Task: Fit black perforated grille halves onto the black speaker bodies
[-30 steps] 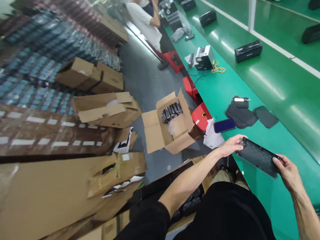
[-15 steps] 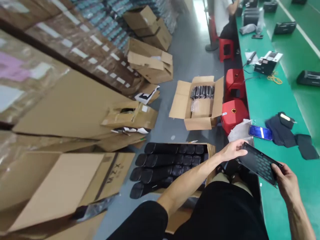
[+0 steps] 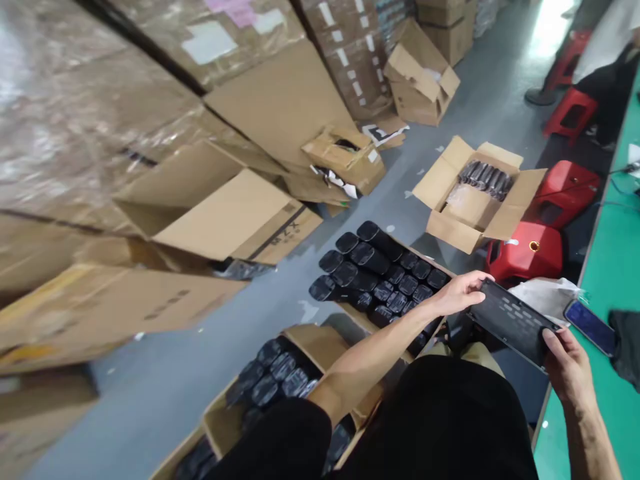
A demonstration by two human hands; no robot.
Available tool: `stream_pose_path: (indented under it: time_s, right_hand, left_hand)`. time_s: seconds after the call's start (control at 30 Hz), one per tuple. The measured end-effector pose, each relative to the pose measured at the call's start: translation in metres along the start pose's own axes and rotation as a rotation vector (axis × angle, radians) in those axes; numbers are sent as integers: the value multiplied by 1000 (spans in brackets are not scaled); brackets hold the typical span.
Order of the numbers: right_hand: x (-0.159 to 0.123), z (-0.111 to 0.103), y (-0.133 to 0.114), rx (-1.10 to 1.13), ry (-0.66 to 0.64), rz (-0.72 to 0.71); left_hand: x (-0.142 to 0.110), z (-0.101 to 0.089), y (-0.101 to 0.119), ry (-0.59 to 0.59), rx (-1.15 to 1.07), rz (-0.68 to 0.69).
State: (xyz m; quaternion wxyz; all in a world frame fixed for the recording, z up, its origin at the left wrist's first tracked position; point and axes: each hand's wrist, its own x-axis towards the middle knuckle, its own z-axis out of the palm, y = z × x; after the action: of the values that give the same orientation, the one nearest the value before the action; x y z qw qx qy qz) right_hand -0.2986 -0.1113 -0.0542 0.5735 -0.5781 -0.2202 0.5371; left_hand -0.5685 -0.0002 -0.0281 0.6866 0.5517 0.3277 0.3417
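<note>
A flat black rectangular panel (image 3: 510, 323) with rows of slots is held up between both hands, near the bench edge. My left hand (image 3: 463, 293) pinches its upper left corner, thumb on the face. At the opposite end my right hand (image 3: 569, 360) grips the panel's right edge, thumb on top and fingers behind. Below and left of the panel, a carton of black wrapped parts (image 3: 395, 277) stands on the floor, partly covered by my left forearm. Another open carton (image 3: 220, 423) with similar black parts sits closer to me.
The green bench (image 3: 613, 267) runs along the right, with a phone (image 3: 590, 327) and dark cloth (image 3: 627, 347). Red stools (image 3: 525, 257) stand beside it. An open carton (image 3: 455, 230) lies ahead on the grey floor. Stacked boxes (image 3: 270, 93) line the left. A seated person (image 3: 607, 73) shows at top right.
The view has swung left, so the bench has slid to the right and more floor cartons show. Both hands keep hold of the black panel, which stays at about the same place before me.
</note>
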Motion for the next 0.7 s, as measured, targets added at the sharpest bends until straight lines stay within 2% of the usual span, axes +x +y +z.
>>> stream_pose_path:
  time_s: [0.13,0.33,0.53,0.7]
  right_hand:
    - [24,25,-14,15,-95,61]
    - [61,56,-33,-80,-260,129]
    - [101,86,-53,-144,-417,228]
    - [126,105,-63,-189,-545,226]
  left_hand:
    - [-16,-17,-3,141,-122,50]
    - [-34,-30,-4,299,-229,130]
    - [-38,-27,-12,491,-316,214]
    - [-39,-24,-23,617,-462,224]
